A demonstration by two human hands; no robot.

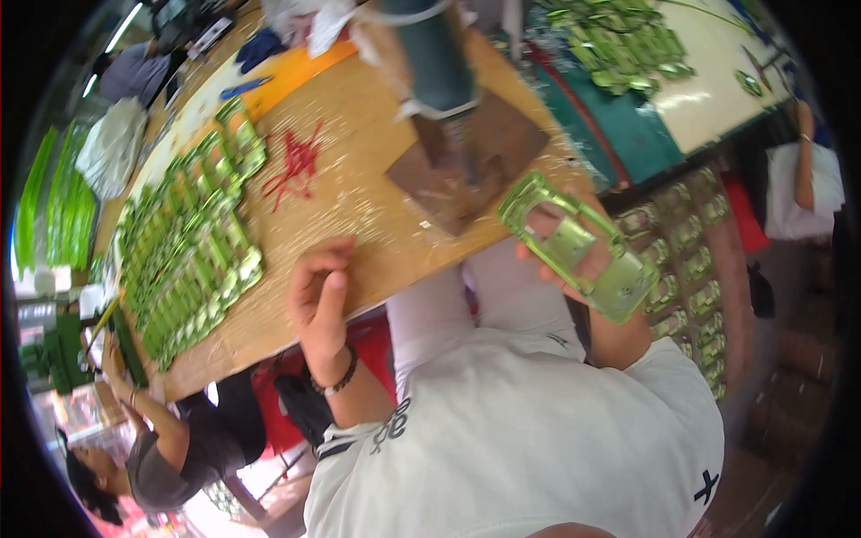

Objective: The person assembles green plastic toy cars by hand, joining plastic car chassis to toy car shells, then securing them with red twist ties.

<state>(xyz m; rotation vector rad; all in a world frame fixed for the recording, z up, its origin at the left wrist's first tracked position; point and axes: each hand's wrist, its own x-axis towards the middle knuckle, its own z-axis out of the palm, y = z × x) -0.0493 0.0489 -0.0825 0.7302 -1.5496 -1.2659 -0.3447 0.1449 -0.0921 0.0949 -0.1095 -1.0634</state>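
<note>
At the table's near right edge, my right hand (536,262) is closed around a shiny green toy car body shell (567,244). The shell is tilted, and parts of the hand show through its window openings. My left hand (320,291) rests at the front edge of the wooden table (359,197), fingers loosely curled and thumb apart, with nothing in it. A dark bracelet circles that wrist. Between and beyond my hands stands a machine with a dark cylindrical body (437,63) above a brown metal base plate (511,134).
Rows of green car shells (193,255) cover the table's left side, beside thin red strips (294,163). More shells (619,45) lie on the far right table. Trays of shells (686,260) stand at my right. Another person (161,457) works at the left.
</note>
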